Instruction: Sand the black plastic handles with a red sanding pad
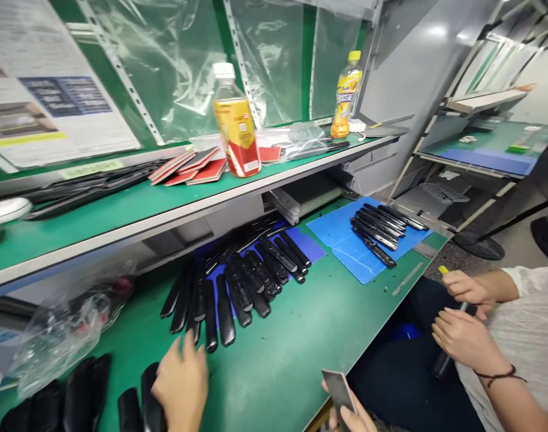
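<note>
Plainly, the black elongated casings (238, 285) are fanned across the indigo mat (316, 245) and past its near and left edges, long axes pointed roughly front to back. Short of the mat, the left hand (181, 381) is the nearer one, opened out with fingers extended toward their near ends; whether contact is made cannot be told. Nearer-right of the mat, a flat grey pad (338, 387) is gripped by the right hand (355, 417). The casings' rounded surfaces look glossy.
</note>
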The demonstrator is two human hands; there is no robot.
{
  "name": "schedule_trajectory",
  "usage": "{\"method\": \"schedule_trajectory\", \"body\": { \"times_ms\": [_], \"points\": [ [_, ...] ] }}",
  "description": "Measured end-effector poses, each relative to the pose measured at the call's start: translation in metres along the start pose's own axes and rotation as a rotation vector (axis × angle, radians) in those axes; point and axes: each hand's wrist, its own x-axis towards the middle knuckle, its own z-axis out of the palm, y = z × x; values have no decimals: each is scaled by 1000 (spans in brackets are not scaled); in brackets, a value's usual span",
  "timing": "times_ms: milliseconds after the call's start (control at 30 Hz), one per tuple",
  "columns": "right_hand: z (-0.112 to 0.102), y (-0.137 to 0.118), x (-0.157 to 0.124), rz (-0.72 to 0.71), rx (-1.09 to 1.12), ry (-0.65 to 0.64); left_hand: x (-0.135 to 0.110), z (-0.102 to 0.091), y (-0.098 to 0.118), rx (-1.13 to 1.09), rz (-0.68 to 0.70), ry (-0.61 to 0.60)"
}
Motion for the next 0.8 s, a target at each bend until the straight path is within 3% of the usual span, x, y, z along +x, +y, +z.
{"method": "schedule_trajectory", "body": {
  "times_ms": [67, 167, 233, 300, 400, 467, 533, 633, 700, 800],
  "points": [
    [-69, -34, 28, -97, 27, -15, 55, 3, 82, -151, 318, -111],
    [-139, -53, 57, -220, 27, -62, 138, 19, 191, -222, 519, -175],
    [-164, -50, 62, -289, 9, -87, 180, 27, 232, -262, 565, -226],
    [-177, -42, 60, -352, -11, -102, 205, 28, 246, -314, 584, -274],
    [-182, -34, 54, -442, -39, -110, 213, 15, 236, -421, 588, -309],
    [-179, -37, 50, -505, -61, -116, 197, -5, 218, -511, 547, -273],
    [-169, -47, 49, -570, -94, -132, 163, -31, 194, -606, 472, -196],
    [-138, -70, 43, -666, -171, -182, 81, -73, 152, -849, 330, -178],
    [-103, -83, 36, -712, -236, -226, 20, -98, 126, -1420, -39, -485],
    [-28, -83, 17, -729, -349, -306, -52, -132, 94, -1784, -507, -713]
  ]
}}
